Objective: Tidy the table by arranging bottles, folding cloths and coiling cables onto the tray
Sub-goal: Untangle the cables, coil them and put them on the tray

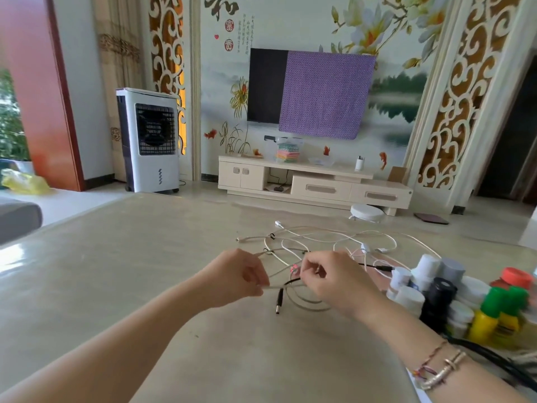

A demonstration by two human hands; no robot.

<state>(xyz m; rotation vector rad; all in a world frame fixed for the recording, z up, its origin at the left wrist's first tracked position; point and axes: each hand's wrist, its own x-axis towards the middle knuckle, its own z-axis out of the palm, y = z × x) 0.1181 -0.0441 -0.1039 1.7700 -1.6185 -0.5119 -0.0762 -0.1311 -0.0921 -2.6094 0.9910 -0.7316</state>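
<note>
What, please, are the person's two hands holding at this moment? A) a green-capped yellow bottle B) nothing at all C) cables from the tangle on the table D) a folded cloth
C: the left hand and right hand both pinch thin cables lifted from the tangle.

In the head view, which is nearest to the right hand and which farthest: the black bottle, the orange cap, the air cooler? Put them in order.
Counting from the right hand:
1. Black bottle, just to its right among the bottles on the table.
2. Orange cap, farther right, near the picture's edge.
3. Air cooler, far off on the floor, to the left by the wall.
</note>
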